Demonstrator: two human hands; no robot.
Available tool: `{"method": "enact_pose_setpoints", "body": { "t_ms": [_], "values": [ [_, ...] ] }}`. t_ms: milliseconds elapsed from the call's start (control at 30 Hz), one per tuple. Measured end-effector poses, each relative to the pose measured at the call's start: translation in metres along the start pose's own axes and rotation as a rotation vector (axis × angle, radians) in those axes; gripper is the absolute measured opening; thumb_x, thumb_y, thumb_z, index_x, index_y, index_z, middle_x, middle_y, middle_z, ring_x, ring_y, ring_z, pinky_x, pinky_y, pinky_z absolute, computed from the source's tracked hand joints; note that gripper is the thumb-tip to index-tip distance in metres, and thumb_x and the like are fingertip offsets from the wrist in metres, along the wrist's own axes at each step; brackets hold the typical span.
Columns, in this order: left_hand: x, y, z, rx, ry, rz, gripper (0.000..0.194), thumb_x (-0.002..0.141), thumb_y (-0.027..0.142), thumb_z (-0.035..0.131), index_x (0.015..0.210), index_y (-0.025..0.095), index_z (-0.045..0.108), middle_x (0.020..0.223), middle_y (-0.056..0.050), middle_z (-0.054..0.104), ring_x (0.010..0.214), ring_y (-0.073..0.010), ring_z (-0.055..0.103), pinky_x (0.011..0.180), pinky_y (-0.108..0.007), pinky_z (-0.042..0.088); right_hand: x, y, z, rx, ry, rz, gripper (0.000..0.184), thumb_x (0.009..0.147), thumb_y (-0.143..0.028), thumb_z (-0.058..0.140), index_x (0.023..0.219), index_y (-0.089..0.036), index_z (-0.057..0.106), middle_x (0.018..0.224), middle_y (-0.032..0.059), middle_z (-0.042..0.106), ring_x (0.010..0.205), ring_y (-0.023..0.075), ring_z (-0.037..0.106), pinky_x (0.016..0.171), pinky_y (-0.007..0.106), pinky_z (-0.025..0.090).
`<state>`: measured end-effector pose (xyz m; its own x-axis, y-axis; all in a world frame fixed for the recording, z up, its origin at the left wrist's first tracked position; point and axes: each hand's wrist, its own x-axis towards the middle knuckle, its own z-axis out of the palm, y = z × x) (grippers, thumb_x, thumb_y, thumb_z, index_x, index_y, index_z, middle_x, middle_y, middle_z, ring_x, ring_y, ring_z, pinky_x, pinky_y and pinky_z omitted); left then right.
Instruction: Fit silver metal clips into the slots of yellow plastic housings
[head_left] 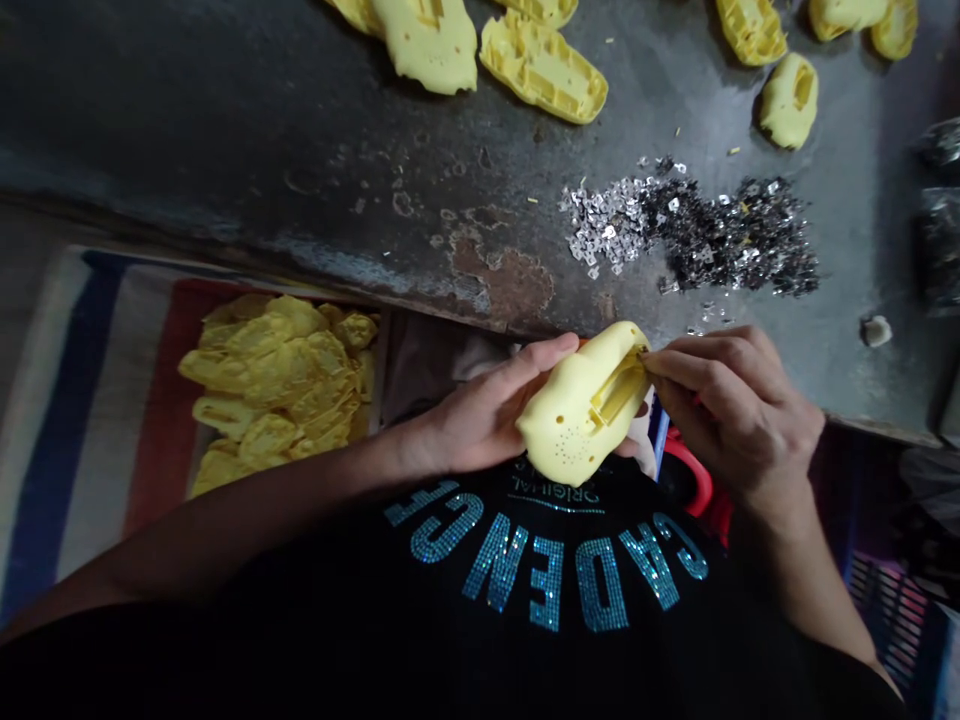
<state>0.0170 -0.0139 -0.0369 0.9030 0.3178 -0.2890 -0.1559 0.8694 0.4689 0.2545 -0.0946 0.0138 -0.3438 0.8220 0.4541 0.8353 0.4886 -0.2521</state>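
A yellow plastic shell [564, 425] with a long battery slot and a cluster of small holes is tilted in front of my chest. My left hand [495, 405] is closed around its left side, thumb along the upper edge. At the slot's upper right end, the fingertips of my right hand [731, 400] are pinched together. A small dark bit shows at those fingertips, too small and hidden to name for certain. Beyond the hands, on the grey metal table, lies a pile of small shiny metal contact plates [697, 235].
More yellow shells [544, 70] lie along the table's far side. A box heaped with yellow shells [277, 380] stands at the left on striped cloth [154, 400]. The table edge [315, 275] runs just beyond my hands. A small whitish lump [876, 331] is at the right.
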Motion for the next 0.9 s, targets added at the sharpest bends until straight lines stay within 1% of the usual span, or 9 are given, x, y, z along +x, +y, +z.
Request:
{"method": "enact_pose_setpoints", "body": {
  "t_ms": [100,233,333,400,533,667,767,833,900],
  "values": [
    [0.0004,-0.0002,-0.0018,0.012,0.005,-0.013,0.065,0.095,0.07,0.08,0.133,0.017,0.08,0.112,-0.016,0.089,0.102,-0.0368,0.085,0.089,-0.043,0.068,-0.0024,-0.0037,0.001,-0.01,0.027,0.029,0.04,0.099,-0.002,0.081,0.132,-0.022,0.073,0.114,0.0084,0.085,0.095,0.0234,0.077,0.085,0.039,0.066],
    [0.0004,-0.0006,-0.004,0.025,0.054,-0.026,0.071,0.094,0.072,0.08,0.14,0.018,0.078,0.118,-0.019,0.087,0.106,-0.0401,0.084,0.089,-0.047,0.068,-0.0058,-0.0067,0.0038,-0.036,0.098,0.07,0.038,0.098,0.0,0.082,0.127,-0.022,0.075,0.112,0.0061,0.086,0.094,0.0217,0.079,0.086,0.037,0.065],
    [-0.0002,-0.0007,-0.0043,-0.005,0.023,-0.066,0.077,0.093,0.073,0.079,0.146,0.018,0.075,0.121,-0.02,0.087,0.11,-0.0435,0.083,0.083,-0.048,0.069,-0.0076,-0.0061,0.0062,-0.077,0.135,0.09,0.038,0.098,0.0,0.082,0.128,-0.023,0.076,0.112,0.0063,0.086,0.094,0.0218,0.079,0.086,0.038,0.065],
    [-0.0006,-0.0008,-0.004,-0.03,0.003,-0.08,0.075,0.091,0.071,0.082,0.145,0.019,0.076,0.121,-0.019,0.087,0.111,-0.044,0.084,0.08,-0.046,0.069,-0.0078,-0.0057,0.007,-0.09,0.13,0.096,0.04,0.099,-0.001,0.082,0.13,-0.024,0.077,0.114,0.0066,0.086,0.094,0.0224,0.078,0.087,0.039,0.064],
    [-0.0017,-0.0015,-0.0036,-0.041,-0.017,-0.042,0.064,0.094,0.068,0.082,0.136,0.019,0.08,0.119,-0.018,0.087,0.109,-0.0408,0.084,0.084,-0.044,0.068,-0.0063,-0.0069,0.0062,-0.07,0.094,0.082,0.043,0.101,-0.002,0.079,0.136,-0.026,0.076,0.117,0.0073,0.085,0.097,0.0233,0.077,0.088,0.04,0.064],
    [-0.0032,-0.0012,-0.0031,-0.038,-0.023,-0.01,0.059,0.098,0.066,0.08,0.137,0.021,0.082,0.116,-0.014,0.088,0.105,-0.0357,0.083,0.088,-0.043,0.066,-0.0045,-0.0088,0.0061,-0.055,0.096,0.081,0.043,0.102,-0.001,0.078,0.136,-0.027,0.077,0.118,0.0069,0.085,0.098,0.023,0.078,0.087,0.04,0.064],
    [-0.0038,0.0003,-0.0026,-0.01,0.025,-0.006,0.062,0.094,0.066,0.084,0.138,0.021,0.082,0.12,-0.014,0.087,0.109,-0.0353,0.081,0.093,-0.043,0.065,-0.0037,-0.0101,0.0075,-0.034,0.116,0.085,0.041,0.102,-0.003,0.078,0.135,-0.027,0.078,0.117,0.0067,0.086,0.096,0.0225,0.077,0.086,0.04,0.064],
    [-0.0036,0.0011,-0.0023,0.015,0.046,-0.003,0.066,0.092,0.069,0.085,0.137,0.022,0.082,0.122,-0.014,0.087,0.111,-0.0357,0.081,0.093,-0.043,0.065,-0.0034,-0.011,0.0079,-0.019,0.128,0.096,0.042,0.103,-0.004,0.078,0.135,-0.03,0.079,0.118,0.0058,0.086,0.095,0.0222,0.077,0.086,0.041,0.064],
    [-0.0031,0.001,-0.0013,0.041,0.044,0.004,0.068,0.092,0.072,0.084,0.137,0.022,0.082,0.121,-0.015,0.087,0.112,-0.0358,0.08,0.092,-0.042,0.064,-0.0032,-0.0107,0.0071,0.015,0.144,0.138,0.042,0.104,-0.005,0.077,0.135,-0.033,0.08,0.118,0.0047,0.086,0.096,0.0222,0.078,0.087,0.041,0.064]
  ]
}}
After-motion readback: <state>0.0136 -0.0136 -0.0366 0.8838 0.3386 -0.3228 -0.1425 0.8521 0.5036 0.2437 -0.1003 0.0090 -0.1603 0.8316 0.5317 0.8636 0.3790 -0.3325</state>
